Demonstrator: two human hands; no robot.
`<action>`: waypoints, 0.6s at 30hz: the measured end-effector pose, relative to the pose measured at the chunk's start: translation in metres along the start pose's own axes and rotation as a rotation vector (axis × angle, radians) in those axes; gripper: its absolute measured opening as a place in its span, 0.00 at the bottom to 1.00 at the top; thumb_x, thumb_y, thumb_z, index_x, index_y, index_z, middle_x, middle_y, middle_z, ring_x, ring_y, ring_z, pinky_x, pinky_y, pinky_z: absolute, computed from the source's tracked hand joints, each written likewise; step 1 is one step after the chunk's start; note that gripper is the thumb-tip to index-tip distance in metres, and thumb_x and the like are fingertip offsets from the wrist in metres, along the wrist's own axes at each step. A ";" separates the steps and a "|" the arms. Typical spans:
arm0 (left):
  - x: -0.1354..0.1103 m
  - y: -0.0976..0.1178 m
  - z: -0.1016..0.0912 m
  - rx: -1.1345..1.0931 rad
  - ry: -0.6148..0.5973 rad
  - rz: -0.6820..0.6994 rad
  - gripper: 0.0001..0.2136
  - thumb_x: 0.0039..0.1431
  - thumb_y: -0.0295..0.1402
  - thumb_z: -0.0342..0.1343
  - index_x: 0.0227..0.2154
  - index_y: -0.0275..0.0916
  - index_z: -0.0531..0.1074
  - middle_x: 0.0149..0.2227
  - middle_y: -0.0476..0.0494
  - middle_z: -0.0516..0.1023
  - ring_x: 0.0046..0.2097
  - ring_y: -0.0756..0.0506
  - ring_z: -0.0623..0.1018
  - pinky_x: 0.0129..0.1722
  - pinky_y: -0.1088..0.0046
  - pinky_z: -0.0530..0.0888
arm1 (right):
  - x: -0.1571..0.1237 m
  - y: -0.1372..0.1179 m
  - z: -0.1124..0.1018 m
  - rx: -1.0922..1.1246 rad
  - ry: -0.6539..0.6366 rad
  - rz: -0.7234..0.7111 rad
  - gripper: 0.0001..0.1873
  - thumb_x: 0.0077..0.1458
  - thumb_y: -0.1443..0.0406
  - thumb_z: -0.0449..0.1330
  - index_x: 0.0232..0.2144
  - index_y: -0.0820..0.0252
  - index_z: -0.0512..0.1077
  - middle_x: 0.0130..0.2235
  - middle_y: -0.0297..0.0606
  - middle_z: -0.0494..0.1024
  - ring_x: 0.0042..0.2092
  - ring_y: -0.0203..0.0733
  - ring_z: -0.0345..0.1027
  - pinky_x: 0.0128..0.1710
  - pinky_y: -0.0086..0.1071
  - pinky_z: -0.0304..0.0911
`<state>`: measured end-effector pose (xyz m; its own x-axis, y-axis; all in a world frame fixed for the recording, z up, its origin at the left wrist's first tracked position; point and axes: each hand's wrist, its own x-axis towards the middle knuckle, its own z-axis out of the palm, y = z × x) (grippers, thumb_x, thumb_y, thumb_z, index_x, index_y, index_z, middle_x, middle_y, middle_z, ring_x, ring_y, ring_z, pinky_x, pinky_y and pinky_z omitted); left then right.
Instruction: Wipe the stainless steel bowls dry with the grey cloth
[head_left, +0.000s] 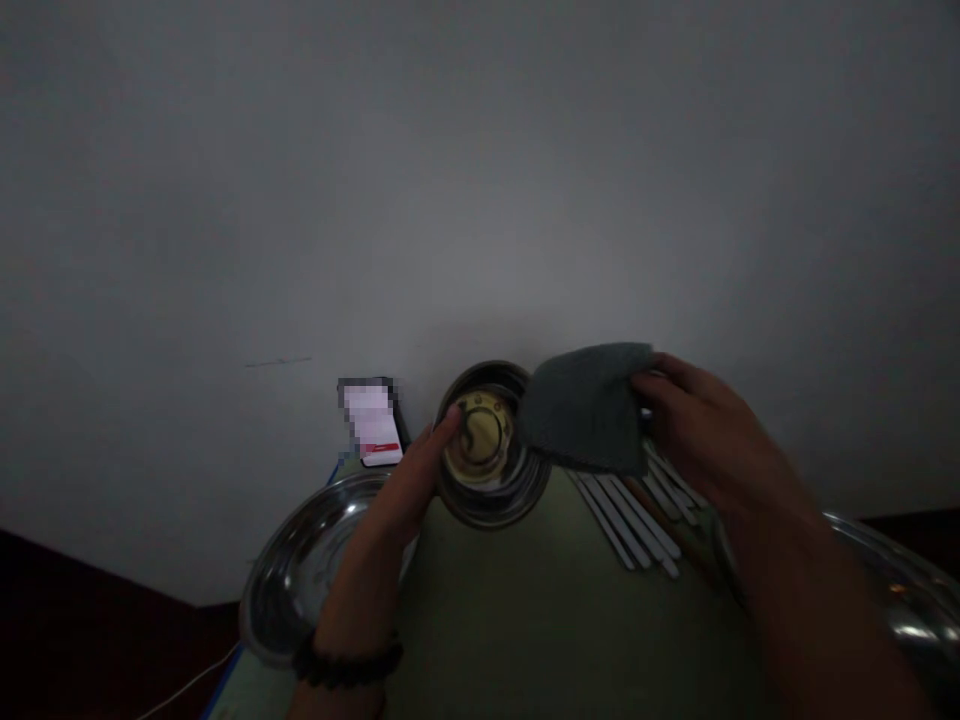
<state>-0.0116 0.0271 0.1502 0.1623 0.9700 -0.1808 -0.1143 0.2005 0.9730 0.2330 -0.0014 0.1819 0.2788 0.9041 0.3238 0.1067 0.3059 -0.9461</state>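
Note:
My left hand [422, 470] grips the rim of a small stainless steel bowl [529, 490] from its left side, thumb over the edge. The bowl's inside faces me and shows a yellowish round patch [480, 437] with a dark ring; whether it is a separate thing or part of the bowl I cannot tell. In my right hand [694, 415], a grey-green cloth [589, 405] is pinched at its upper right corner. The cloth hangs to the left, and its edge overlaps the bowl's right rim.
A wide metal basin [281, 590] stands left, partly behind my left forearm. Another shiny metal basin [911, 600] is at the right. Several utensils with pale handles [626, 520] lie on the green tabletop [480, 620]. A lit phone [375, 425] leans near the wall [480, 180].

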 end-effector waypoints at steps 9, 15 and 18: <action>-0.012 0.006 0.020 -0.149 0.000 0.039 0.25 0.56 0.49 0.56 0.51 0.38 0.73 0.47 0.38 0.81 0.53 0.39 0.76 0.55 0.62 0.70 | -0.046 -0.003 0.063 -0.571 -0.469 -0.395 0.10 0.61 0.66 0.51 0.41 0.58 0.71 0.45 0.43 0.78 0.47 0.45 0.72 0.47 0.41 0.66; -0.006 0.001 0.020 -0.180 -0.031 0.052 0.27 0.56 0.52 0.54 0.53 0.39 0.72 0.46 0.39 0.82 0.54 0.37 0.76 0.55 0.61 0.70 | -0.040 0.022 0.075 -0.688 -0.554 -0.225 0.12 0.63 0.66 0.51 0.46 0.62 0.69 0.47 0.46 0.75 0.49 0.46 0.69 0.51 0.41 0.63; -0.001 -0.005 0.017 -0.172 -0.065 0.042 0.28 0.56 0.53 0.53 0.53 0.38 0.71 0.47 0.39 0.81 0.55 0.37 0.75 0.57 0.61 0.69 | -0.038 0.039 0.082 -0.782 -0.516 -0.189 0.13 0.60 0.67 0.53 0.47 0.67 0.66 0.48 0.50 0.73 0.50 0.50 0.68 0.50 0.41 0.63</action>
<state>0.0058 0.0224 0.1483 0.2165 0.9681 -0.1259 -0.2873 0.1864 0.9395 0.1483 0.0002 0.1320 -0.2440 0.9373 0.2488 0.7664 0.3436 -0.5428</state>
